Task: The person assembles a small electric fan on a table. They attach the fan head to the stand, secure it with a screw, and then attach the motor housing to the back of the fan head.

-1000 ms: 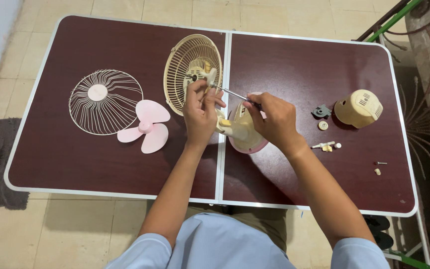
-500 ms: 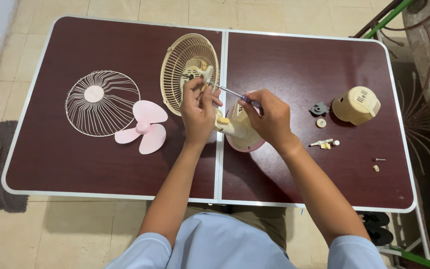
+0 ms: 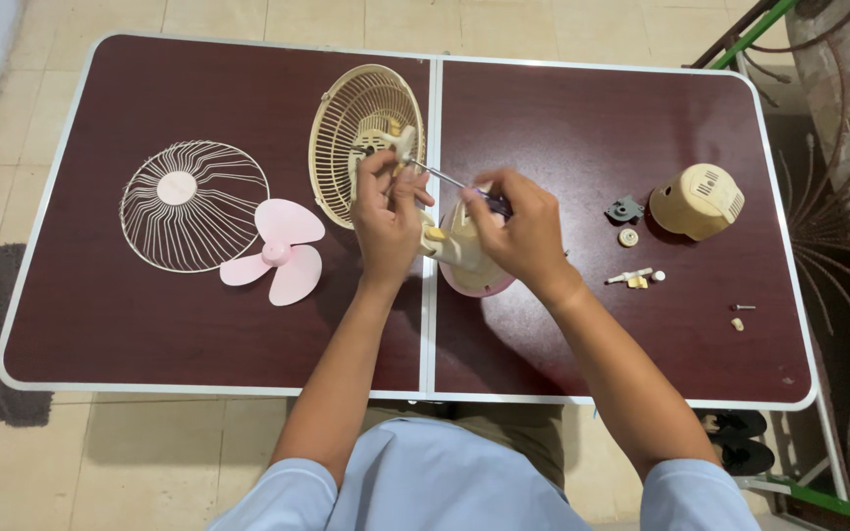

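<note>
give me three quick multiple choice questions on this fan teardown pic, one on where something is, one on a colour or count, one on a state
1. Where does the pink fan blade lie?
A. just right of the wire front grille
B. on the floor
C. beside the motor cover

2. How many lobes has the blade?
A. two
B. three
C. five

3. What is the right hand doing?
A. resting flat on the table
B. gripping a screwdriver
C. lifting the motor cover

Answers:
1 A, it lies next to the wire front grille on the table's left half.
2 B, three rounded lobes show.
3 B, it holds the screwdriver, tip aimed at the hub of the rear grille where the left hand steadies it.
</note>
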